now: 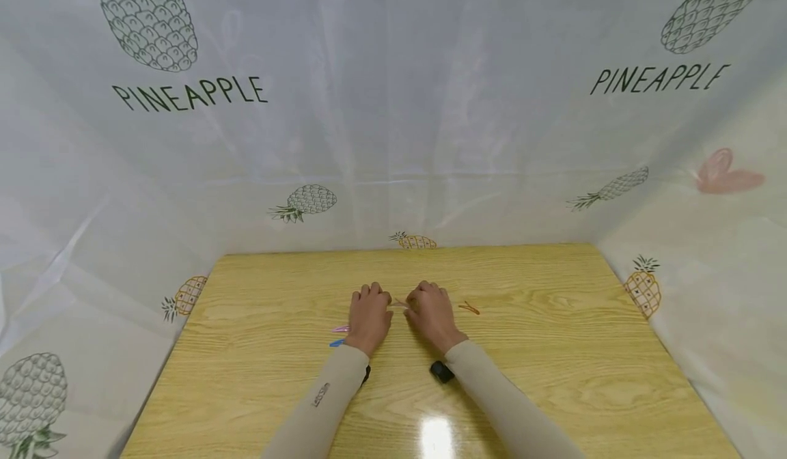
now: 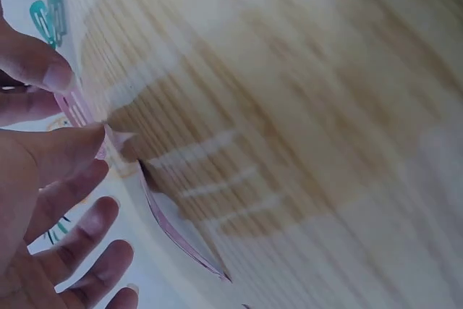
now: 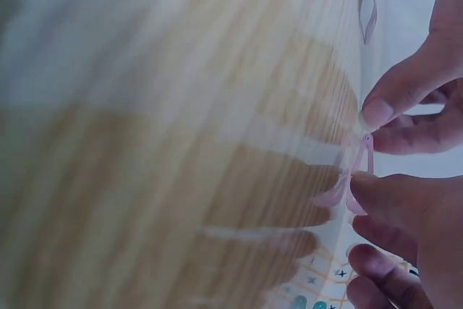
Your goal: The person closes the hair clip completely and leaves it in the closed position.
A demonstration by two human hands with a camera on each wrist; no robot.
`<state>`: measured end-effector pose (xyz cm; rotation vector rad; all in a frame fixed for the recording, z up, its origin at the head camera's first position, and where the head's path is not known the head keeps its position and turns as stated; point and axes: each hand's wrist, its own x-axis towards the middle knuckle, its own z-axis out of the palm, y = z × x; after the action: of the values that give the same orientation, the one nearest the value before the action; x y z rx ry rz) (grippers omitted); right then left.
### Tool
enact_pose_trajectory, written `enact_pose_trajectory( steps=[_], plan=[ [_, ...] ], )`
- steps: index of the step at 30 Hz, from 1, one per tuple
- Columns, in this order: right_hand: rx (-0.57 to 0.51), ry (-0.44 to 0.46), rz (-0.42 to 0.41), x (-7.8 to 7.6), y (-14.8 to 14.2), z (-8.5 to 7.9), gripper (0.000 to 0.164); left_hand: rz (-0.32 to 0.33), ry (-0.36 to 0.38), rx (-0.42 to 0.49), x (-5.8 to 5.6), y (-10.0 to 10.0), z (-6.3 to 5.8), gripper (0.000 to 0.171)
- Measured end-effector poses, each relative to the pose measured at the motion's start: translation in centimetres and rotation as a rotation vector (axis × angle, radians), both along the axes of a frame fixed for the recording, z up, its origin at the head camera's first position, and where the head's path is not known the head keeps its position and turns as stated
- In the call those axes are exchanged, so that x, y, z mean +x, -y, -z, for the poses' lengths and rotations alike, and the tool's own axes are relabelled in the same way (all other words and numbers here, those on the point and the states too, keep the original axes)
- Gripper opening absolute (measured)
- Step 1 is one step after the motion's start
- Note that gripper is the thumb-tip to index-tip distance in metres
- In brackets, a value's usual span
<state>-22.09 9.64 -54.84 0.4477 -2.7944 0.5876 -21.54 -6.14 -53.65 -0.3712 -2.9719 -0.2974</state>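
Between my two hands is a pink snap hair clip (image 3: pixel 371 157), its two legs spread in a narrow V. My left hand (image 1: pixel 369 317) pinches one end with thumb and forefinger, its other fingers loosely bent. From the opposite side, my right hand (image 1: pixel 432 314) pinches the clip with its thumb and fingertips. The fingers partly cover the clip in both wrist views. Beside my left wrist lie a purple-pink hair clip (image 1: pixel 340 329) and a blue hair clip (image 1: pixel 336 343). An orange hair clip (image 1: pixel 470 307) rests right of my right hand.
The wood-grain table (image 1: pixel 541 295) runs back to a pale curtain (image 1: pixel 430 138) printed with pineapples, which also hangs along both sides. Small black devices are at my wrists, the right one (image 1: pixel 440 371) plainly showing. Light glares off the table's near part.
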Motion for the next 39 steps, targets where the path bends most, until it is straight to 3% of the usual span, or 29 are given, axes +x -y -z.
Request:
enact_pose_trajectory(
  steps=[5, 12, 21, 27, 39],
  plan=[
    [0.033, 0.001, -0.021, -0.4, 0.7, -0.3, 0.007, 0.012, -0.007, 0.015, -0.2, -0.2, 0.1, 0.009],
    [0.028, 0.006, -0.049, 0.1, 0.8, -0.4, 0.007, 0.025, -0.044, 0.005, 0.5, 0.1, 0.0, 0.003],
    [-0.010, -0.050, -0.107, 1.1, 0.4, -0.7, 0.011, 0.022, -0.107, 0.012, 1.7, 1.3, -0.4, 0.023],
    [-0.064, -0.063, -0.146, 1.9, 0.2, -1.3, 0.011, 0.053, -0.167, 0.002, 2.5, 1.7, -0.8, 0.011],
    [-0.089, -0.061, -0.211, 2.9, -0.8, -1.7, 0.005, 0.095, -0.192, 0.043, 3.9, 1.8, -1.5, 0.006]
  ],
)
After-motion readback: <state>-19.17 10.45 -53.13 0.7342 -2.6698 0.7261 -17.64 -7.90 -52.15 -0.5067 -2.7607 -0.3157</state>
